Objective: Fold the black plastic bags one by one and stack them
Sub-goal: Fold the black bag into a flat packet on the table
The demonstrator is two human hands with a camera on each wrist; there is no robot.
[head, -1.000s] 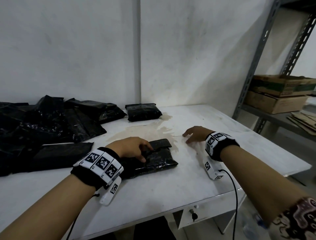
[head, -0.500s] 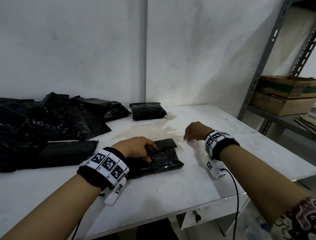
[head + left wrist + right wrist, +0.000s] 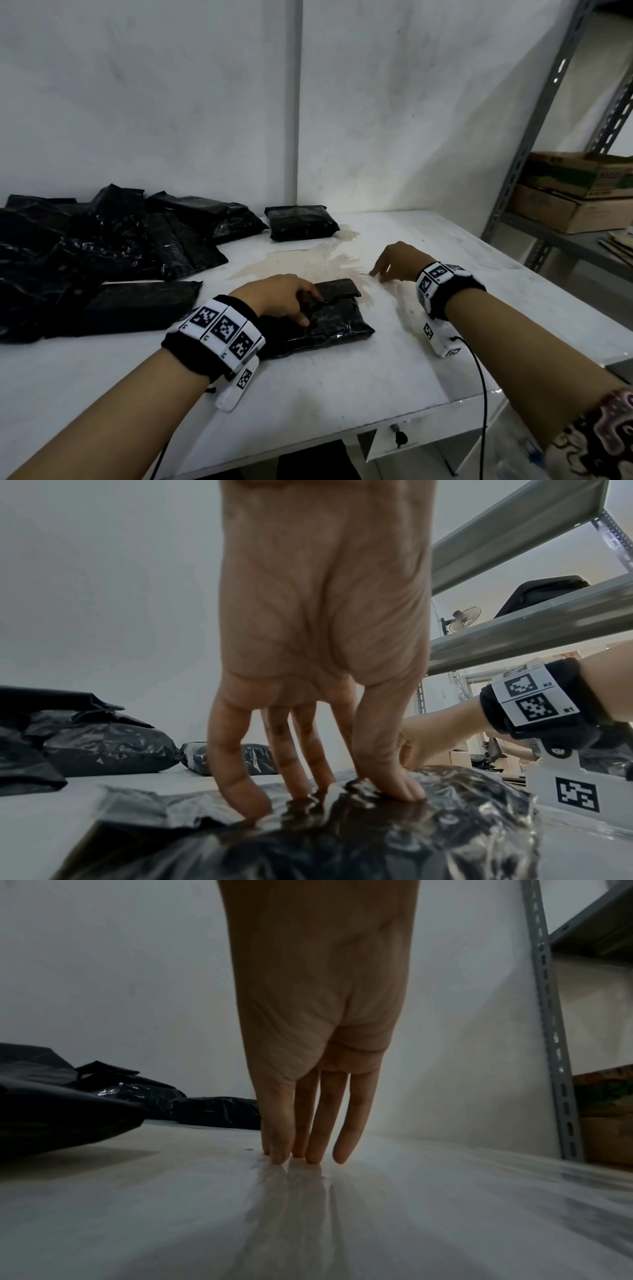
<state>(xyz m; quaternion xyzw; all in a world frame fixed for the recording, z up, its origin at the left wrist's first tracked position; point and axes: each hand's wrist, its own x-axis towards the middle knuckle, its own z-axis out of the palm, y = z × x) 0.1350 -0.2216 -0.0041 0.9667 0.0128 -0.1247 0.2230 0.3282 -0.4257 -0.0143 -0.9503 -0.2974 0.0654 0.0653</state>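
While the left hand still presses straight fingers down on the folded black bag at the table's middle, little has changed from the earlier frames; the right hand has lifted its palm slightly, its fingertips now touching the bare tabletop, fingers straight and close together, holding nothing; that hand sits just right of the bag, apart from it; a finished folded bag lies farther back near the wall; the heap of unfolded bags stays at the left.
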